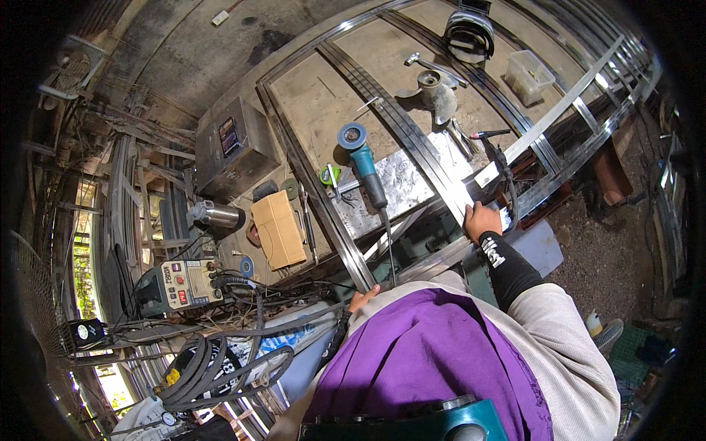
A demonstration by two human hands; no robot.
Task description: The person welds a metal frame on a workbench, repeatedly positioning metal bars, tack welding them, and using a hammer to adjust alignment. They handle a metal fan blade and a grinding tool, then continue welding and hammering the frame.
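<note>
A welded-looking frame of shiny metal tubes [423, 147] lies across the worktable in front of me. My right hand [483, 222] is closed round its near edge, where a middle tube ends. Farther left, my left hand [364, 298] grips the near end of the left tube; part of its fingers is hidden by my clothing. Between the tubes, a blue-green angle grinder [365, 170] rests on a shiny metal sheet [408, 184], its cord running toward me. A green tape measure [329, 175] lies left of the grinder. A black torch with a cable [507, 170] lies just beyond my right hand.
At the back are a welding helmet [469, 44], a hammer [430, 65], a bladed metal propeller [443, 103] and a clear plastic tub [528, 79]. Leftward stand a steel box [246, 136], a cardboard box [278, 231], a metal flask [219, 215] and a welding machine [176, 287] with coiled cables [209, 371].
</note>
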